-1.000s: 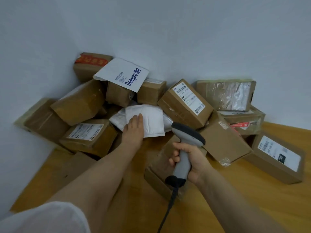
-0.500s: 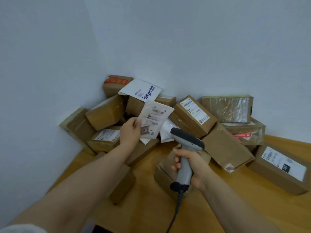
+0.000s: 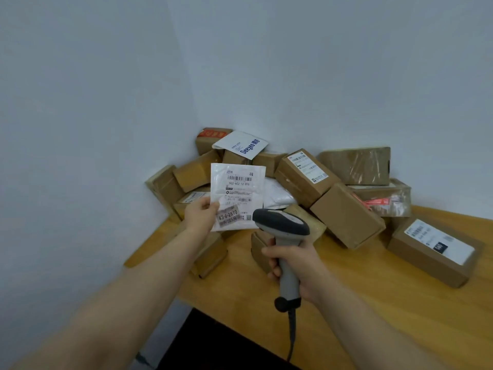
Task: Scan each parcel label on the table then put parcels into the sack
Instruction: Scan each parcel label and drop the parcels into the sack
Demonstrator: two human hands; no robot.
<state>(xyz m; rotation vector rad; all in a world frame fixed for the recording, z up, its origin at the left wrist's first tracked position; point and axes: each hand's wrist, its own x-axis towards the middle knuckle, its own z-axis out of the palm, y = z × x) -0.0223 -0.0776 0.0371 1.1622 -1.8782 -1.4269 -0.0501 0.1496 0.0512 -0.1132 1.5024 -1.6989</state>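
Nearest the camera, two bare forearms reached forward from six o'clock over a wooden bench [image 3: 386, 316]. At five o'clock the right hand [image 3: 298, 265] was clenched round the grey handle of a corded barcode scanner [image 3: 281, 222]. The scanner's dark head was raised close in front of the parcel being checked.

At about eight o'clock the left hand [image 3: 201, 214] pinched the lower left edge of a white plastic mailer [image 3: 237, 193]. It held the mailer upright above the bench near the middle of the view. The mailer's printed label [image 3: 239, 182], with its barcodes, faced the camera and the scanner.

Beyond, from the centre round to four o'clock, a heap of cardboard boxes [image 3: 346, 214] lay on the bench against the corner of two pale walls [image 3: 320, 76]. A white Deeyeo envelope [image 3: 241, 145] rested on top at twelve o'clock. A labelled box [image 3: 432, 249] sat apart at four o'clock.

No sack was in view. With so many parcels on the bench, the task looked to be at an early stage. This mailer seemed about to be scanned and was not yet bagged.
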